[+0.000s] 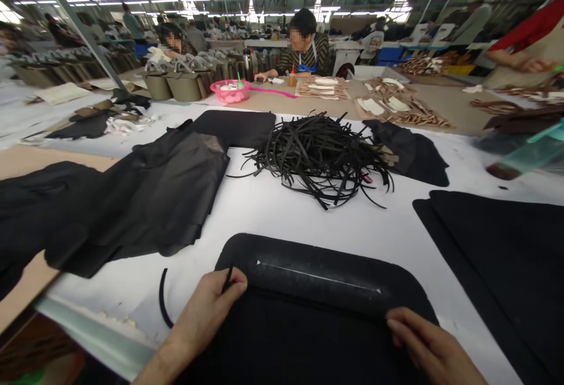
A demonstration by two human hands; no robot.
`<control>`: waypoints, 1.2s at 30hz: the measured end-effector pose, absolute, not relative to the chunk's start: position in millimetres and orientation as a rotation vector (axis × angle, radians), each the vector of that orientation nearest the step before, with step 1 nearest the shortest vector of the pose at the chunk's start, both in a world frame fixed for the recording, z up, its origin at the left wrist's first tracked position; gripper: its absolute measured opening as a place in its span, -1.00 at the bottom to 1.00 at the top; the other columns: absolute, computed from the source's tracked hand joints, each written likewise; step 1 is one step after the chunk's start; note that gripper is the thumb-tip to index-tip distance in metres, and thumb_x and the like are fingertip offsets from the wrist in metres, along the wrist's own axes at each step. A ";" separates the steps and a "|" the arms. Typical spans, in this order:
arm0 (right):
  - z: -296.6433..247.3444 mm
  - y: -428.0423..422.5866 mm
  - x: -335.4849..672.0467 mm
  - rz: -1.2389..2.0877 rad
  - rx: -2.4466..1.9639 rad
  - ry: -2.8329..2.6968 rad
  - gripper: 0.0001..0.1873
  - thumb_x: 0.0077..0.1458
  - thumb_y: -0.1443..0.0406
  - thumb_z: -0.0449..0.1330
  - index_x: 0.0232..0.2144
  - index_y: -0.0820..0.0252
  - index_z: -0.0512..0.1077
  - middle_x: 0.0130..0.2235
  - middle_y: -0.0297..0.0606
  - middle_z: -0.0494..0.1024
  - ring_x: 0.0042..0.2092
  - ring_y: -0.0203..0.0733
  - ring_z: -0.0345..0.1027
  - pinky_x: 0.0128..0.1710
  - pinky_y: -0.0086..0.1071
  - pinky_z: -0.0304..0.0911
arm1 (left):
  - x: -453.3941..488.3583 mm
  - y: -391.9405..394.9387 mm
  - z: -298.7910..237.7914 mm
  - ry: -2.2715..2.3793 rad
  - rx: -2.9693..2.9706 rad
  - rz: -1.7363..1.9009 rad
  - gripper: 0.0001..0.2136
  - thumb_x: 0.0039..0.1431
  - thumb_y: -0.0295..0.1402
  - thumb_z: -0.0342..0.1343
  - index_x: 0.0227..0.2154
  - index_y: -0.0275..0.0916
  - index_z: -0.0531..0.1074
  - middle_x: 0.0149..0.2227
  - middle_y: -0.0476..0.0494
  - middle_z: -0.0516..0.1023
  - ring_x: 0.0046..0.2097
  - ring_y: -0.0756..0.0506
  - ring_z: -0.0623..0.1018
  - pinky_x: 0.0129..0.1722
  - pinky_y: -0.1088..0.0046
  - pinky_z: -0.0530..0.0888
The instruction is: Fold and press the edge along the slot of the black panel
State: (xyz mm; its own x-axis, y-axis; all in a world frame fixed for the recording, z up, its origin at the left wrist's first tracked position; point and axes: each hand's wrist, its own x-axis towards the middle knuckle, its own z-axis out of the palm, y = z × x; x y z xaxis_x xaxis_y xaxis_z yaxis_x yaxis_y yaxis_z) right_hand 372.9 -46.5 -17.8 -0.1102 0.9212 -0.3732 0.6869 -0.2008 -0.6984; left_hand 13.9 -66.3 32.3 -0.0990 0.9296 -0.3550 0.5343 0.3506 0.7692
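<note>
A black rounded panel (317, 279) with a thin pale slit line lies at the near edge of the white table (273, 208). My left hand (207, 314) rests on the panel's left edge, fingers closed, pinching a thin black strip (164, 303) that curves off to the left over the table. My right hand (429, 347) presses on the panel's right edge, fingers held together and curled over the fold. Behind the panel is a tangled heap of black strips (321, 156).
Stacks of black fabric pieces lie to the left (145, 197) and right (506, 255). Across the far table a person in a striped top (306, 50) sits beside a pink bowl (230, 91), tan cut pieces (396, 106) and grey bags (176, 82).
</note>
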 end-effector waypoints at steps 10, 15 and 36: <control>-17.2 -27.1 366.5 1.305 -1.971 -1.455 -0.58 -0.07 -0.08 0.03 -0.63 0.12 0.28 -0.63 -0.40 0.19 -0.56 -0.28 0.04 -0.57 -0.41 -0.03 | 17.7 -38.6 9.1 1.883 1.310 0.570 -0.83 0.04 -0.29 -0.06 -0.58 -0.22 0.30 -0.62 0.09 0.22 -0.50 0.00 0.26 -0.50 0.48 0.17; -22.3 -28.0 365.1 1.185 -2.070 -1.555 -0.59 0.01 -0.06 -0.03 -0.59 0.10 0.27 -0.62 -0.37 0.25 -0.55 -0.24 0.12 -0.56 -0.38 0.02 | 17.1 -37.8 -1.9 1.946 1.390 0.520 -0.86 0.03 -0.35 -0.06 -0.58 -0.20 0.30 -0.63 0.08 0.27 -0.51 -0.01 0.29 -0.48 0.46 0.16; -25.6 -24.7 359.8 1.113 -2.115 -1.536 -0.67 0.06 0.06 0.01 -0.59 0.12 0.22 -0.64 -0.46 0.24 -0.60 -0.32 0.11 -0.60 -0.43 -0.02 | 10.6 -32.2 -12.2 1.932 1.396 0.418 -0.80 0.03 -0.20 -0.05 -0.59 -0.18 0.28 -0.63 0.09 0.23 -0.50 -0.03 0.29 -0.48 0.48 0.19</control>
State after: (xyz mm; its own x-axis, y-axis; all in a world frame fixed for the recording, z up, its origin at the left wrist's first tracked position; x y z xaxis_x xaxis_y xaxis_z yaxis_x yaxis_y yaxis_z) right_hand 359.8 -24.7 -25.6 0.1285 0.9031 -0.4097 0.6707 -0.3835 -0.6350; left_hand 10.6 -32.2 -12.2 -0.1679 0.9204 -0.3531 0.6921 0.3651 0.6227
